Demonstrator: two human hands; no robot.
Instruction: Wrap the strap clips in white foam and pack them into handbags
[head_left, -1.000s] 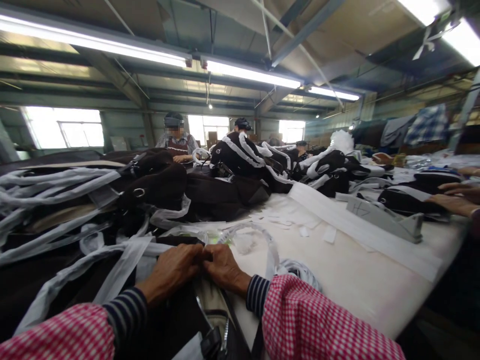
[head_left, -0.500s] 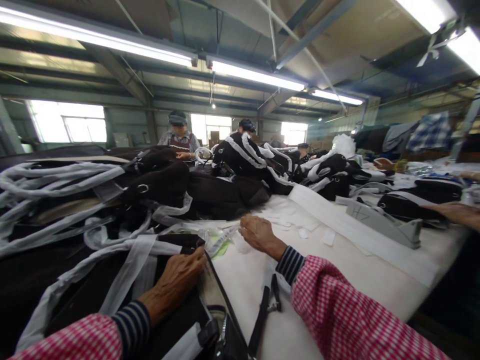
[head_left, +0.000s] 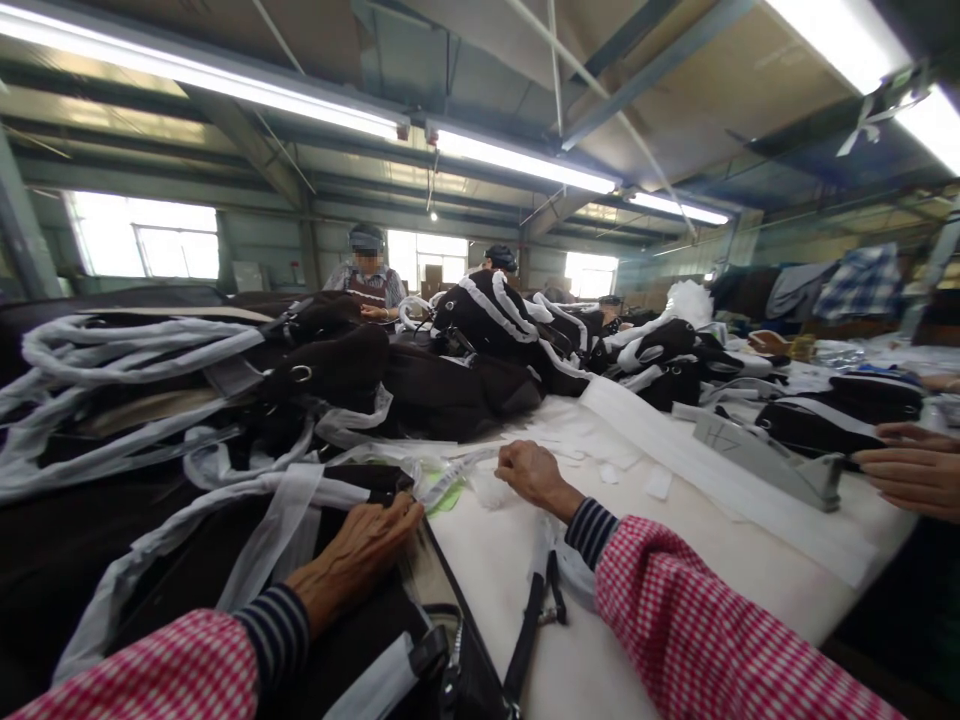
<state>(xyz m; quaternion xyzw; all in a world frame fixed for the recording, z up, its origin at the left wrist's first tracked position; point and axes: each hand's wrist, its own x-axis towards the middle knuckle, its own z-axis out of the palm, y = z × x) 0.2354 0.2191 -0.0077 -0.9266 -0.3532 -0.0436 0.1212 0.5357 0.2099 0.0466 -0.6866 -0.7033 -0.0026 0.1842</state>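
Note:
A black bag with a white-wrapped handle lies at the lower left. My left hand rests on its upper corner, fingers curled round the dark edge; the fingertips are partly hidden. To the right, over the white table, my right hand is closed, fingers pressed together beside crumpled clear plastic. Whatever it holds, if anything, is too small to make out. A black strap with a metal clip hangs at the bag's right side.
More black bags with wrapped handles are heaped at left and behind. A long white strip and a grey holder lie on the right. Another person's hands are at the right edge; a person is behind the heap.
The view has shifted slightly, and both my hands keep nearly the same places. At the right edge, the other person's hand has lowered and its fingers show more.

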